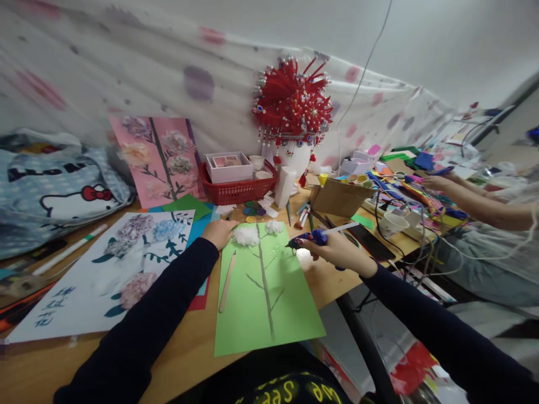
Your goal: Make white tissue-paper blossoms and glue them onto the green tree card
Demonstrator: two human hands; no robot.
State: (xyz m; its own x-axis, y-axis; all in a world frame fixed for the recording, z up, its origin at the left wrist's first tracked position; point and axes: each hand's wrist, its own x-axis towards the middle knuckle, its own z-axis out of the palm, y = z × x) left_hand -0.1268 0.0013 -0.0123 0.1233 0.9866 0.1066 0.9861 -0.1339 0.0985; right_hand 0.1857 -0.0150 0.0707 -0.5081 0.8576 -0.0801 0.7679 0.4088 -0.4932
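Observation:
My right hand grips a blue hot glue gun with a white glue stick poking out of its back. Its nozzle points at a shiny patch of clear glue on a green sheet of paper. A dark branching stem is drawn on the sheet, and fluffy white tufts sit near its top. My left hand lies flat at the sheet's upper left edge, beside the larger tuft and holding nothing I can see. A thin wooden stick rests on the paper's left side.
Left is a white sheet with flower artwork; behind stand a pink flower picture, a red basket and a red beaded headdress. Right are a cardboard piece, a phone, cables and a paper cup. Another person's arm works farther right.

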